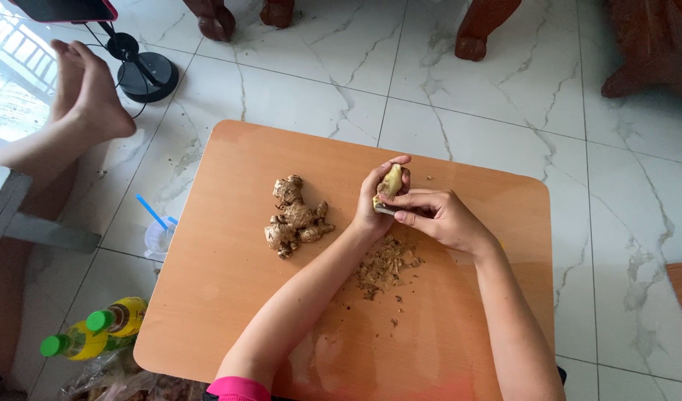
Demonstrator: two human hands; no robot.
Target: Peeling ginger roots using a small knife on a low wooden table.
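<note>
My left hand point(377, 204) holds a partly peeled piece of ginger point(390, 181) upright above a low wooden table point(229, 297). Its pale yellow flesh shows at the top. My right hand point(437, 217) is closed on a small metal tool point(383, 210), whose tip rests against the lower part of the ginger. Most of the tool is hidden in my fingers. A pile of brown ginger peelings point(385, 266) lies on the table just under my hands. To the left of my hands sits a knobbly clump of unpeeled ginger point(294, 217).
Around the table is white marble floor. At its left stand a plastic cup with a blue straw point(157, 236) and two yellow bottles with green caps point(96, 330). Another person's bare feet point(81, 89) rest at upper left, near a black round stand point(144, 74). Dark wooden furniture legs point(475, 30) line the back.
</note>
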